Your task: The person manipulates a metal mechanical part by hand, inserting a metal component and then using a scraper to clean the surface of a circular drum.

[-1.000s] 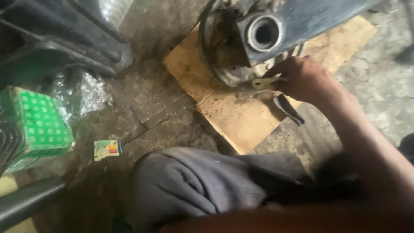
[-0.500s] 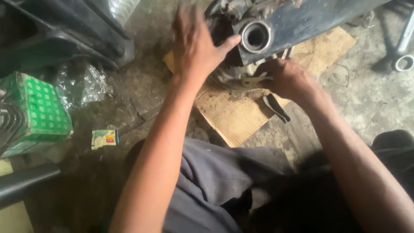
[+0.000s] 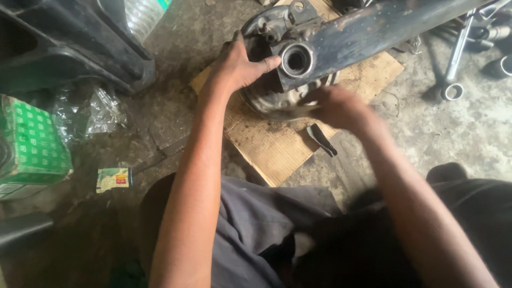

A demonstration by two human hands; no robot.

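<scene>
A round metal hub (image 3: 277,101) lies on a sheet of cardboard (image 3: 272,149), under a dark steel arm (image 3: 373,29) with an open axle hole (image 3: 296,60). My left hand (image 3: 240,64) grips the hub's left side, its thumb pointing at the hole. My right hand (image 3: 341,106) is blurred at the hub's lower right edge. Its fingers are curled around what looks like a black-handled tool (image 3: 321,140), whose handle sticks out below the hand over the cardboard.
A black plastic body part (image 3: 69,48) lies at upper left, with a green box (image 3: 32,144) and crumpled clear plastic (image 3: 98,114) beside it. A small wrapper (image 3: 113,178) lies on the concrete. Wrenches (image 3: 456,58) lie at upper right. My knees fill the foreground.
My left arm came into view and settled on the hub's left side. My right hand stays at the hub's lower edge, moving in small strokes.
</scene>
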